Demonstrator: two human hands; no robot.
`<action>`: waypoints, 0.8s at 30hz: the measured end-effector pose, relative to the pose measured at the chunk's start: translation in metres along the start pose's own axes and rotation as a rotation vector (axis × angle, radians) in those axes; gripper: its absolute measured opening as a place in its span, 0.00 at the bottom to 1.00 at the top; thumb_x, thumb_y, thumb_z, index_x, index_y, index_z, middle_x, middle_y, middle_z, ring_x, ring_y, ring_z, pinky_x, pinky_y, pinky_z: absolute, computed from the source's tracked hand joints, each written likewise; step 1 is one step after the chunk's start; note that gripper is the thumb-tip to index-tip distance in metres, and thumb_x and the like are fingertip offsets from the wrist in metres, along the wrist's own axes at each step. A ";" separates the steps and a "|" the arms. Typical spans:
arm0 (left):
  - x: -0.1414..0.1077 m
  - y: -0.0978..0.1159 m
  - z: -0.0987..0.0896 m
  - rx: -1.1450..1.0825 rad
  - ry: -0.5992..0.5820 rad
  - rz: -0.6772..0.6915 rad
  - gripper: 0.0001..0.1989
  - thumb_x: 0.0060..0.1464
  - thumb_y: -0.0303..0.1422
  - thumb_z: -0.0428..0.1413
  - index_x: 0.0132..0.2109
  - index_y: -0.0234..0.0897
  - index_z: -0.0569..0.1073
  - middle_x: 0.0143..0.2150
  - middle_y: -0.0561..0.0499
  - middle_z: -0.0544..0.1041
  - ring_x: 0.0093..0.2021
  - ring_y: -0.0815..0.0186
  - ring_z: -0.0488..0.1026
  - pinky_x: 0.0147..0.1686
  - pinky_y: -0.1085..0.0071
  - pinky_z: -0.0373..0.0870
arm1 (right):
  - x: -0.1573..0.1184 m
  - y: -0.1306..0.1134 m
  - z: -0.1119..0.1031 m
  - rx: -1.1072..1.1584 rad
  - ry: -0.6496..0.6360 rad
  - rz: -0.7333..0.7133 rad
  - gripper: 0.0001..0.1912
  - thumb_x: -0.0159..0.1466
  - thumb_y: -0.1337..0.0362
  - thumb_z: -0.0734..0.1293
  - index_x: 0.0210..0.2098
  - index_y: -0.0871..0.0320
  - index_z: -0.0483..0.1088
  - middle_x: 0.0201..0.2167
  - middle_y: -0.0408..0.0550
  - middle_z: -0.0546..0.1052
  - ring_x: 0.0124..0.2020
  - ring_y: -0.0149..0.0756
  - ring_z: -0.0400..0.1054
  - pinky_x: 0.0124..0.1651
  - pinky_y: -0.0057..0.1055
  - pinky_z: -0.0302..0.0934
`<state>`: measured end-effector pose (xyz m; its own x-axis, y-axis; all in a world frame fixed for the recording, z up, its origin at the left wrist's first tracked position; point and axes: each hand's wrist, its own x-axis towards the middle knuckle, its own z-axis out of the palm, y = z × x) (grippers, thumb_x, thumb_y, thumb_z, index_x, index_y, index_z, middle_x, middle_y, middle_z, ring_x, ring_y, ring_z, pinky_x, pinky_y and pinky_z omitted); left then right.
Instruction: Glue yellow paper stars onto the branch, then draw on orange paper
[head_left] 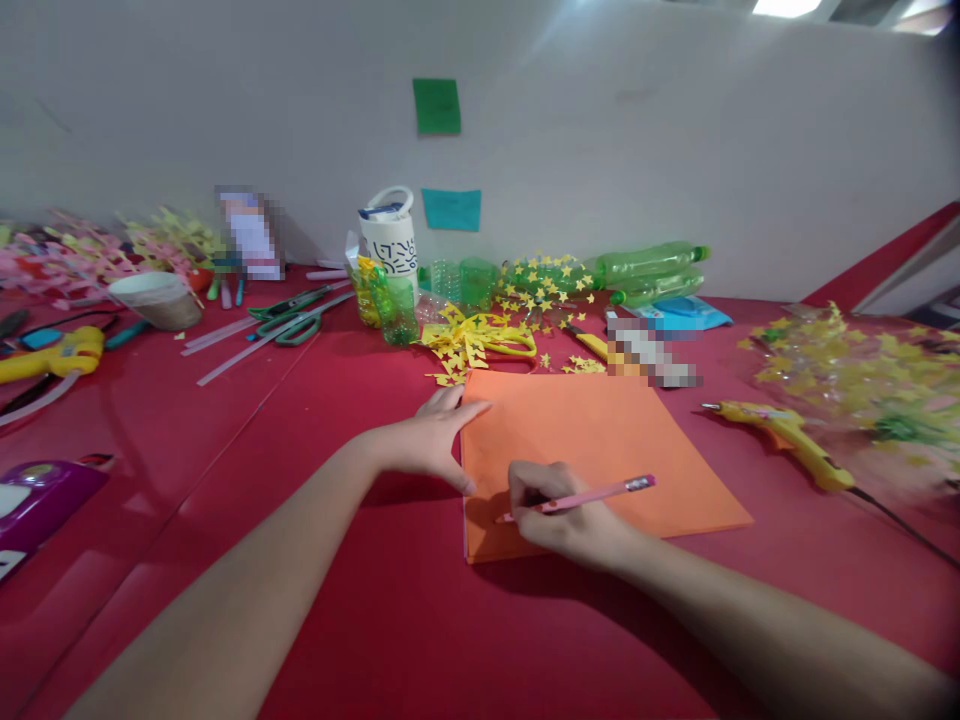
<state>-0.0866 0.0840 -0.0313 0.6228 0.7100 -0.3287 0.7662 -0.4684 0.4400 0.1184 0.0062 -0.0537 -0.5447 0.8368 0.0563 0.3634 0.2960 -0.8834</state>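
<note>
A stack of orange paper (585, 430) lies on the red table (360, 620). My right hand (562, 508) rests on its lower left part, closed around a pink pencil (600, 495) whose tip meets the sheet near the left edge. The pencil's eraser end points to the right. At the paper's left edge, my left hand (435, 438) has its fingers spread, with fingertips touching the margin and nothing held.
Yellow paper stars (457, 340) and green plastic bottles (652, 262) sit behind the paper. To the right lies a yellow glue gun (795, 440) with its cord. Green scissors (296, 325), a paper cup (161, 300) and another yellow glue gun (67, 355) are at left.
</note>
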 end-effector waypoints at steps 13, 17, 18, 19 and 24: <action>0.001 0.000 0.000 0.008 0.005 -0.001 0.56 0.34 0.55 0.60 0.66 0.41 0.45 0.68 0.39 0.38 0.66 0.45 0.35 0.61 0.52 0.46 | 0.000 -0.002 0.003 -0.009 0.002 0.071 0.06 0.51 0.73 0.60 0.23 0.58 0.59 0.17 0.35 0.61 0.19 0.23 0.51 0.21 0.21 0.43; 0.001 0.000 0.000 0.003 0.015 0.000 0.56 0.33 0.54 0.61 0.66 0.41 0.46 0.67 0.40 0.40 0.66 0.45 0.36 0.61 0.54 0.46 | -0.001 -0.003 0.006 -0.028 0.001 0.059 0.05 0.53 0.73 0.60 0.24 0.58 0.59 0.18 0.36 0.62 0.20 0.23 0.52 0.22 0.21 0.45; 0.001 0.000 0.001 0.002 0.017 0.000 0.56 0.33 0.53 0.61 0.66 0.41 0.46 0.67 0.40 0.40 0.66 0.45 0.36 0.61 0.54 0.46 | -0.002 -0.003 0.006 -0.034 -0.001 0.050 0.05 0.53 0.73 0.60 0.24 0.58 0.60 0.18 0.36 0.62 0.20 0.23 0.52 0.22 0.21 0.46; 0.001 0.000 0.001 0.000 0.018 -0.001 0.56 0.33 0.53 0.61 0.66 0.41 0.46 0.67 0.40 0.40 0.66 0.45 0.36 0.61 0.55 0.46 | -0.002 -0.003 0.006 -0.039 -0.001 0.040 0.05 0.53 0.73 0.60 0.25 0.58 0.60 0.19 0.36 0.62 0.20 0.23 0.52 0.22 0.20 0.46; 0.002 -0.002 0.001 -0.004 0.015 0.004 0.55 0.34 0.52 0.62 0.66 0.42 0.45 0.67 0.40 0.40 0.66 0.46 0.36 0.61 0.55 0.46 | -0.002 -0.003 0.007 -0.077 0.005 0.018 0.03 0.55 0.72 0.61 0.27 0.58 0.62 0.20 0.36 0.64 0.20 0.23 0.53 0.23 0.20 0.46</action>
<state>-0.0867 0.0851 -0.0337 0.6233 0.7161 -0.3141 0.7631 -0.4693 0.4443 0.1129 0.0002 -0.0550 -0.5340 0.8443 0.0435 0.4301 0.3156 -0.8458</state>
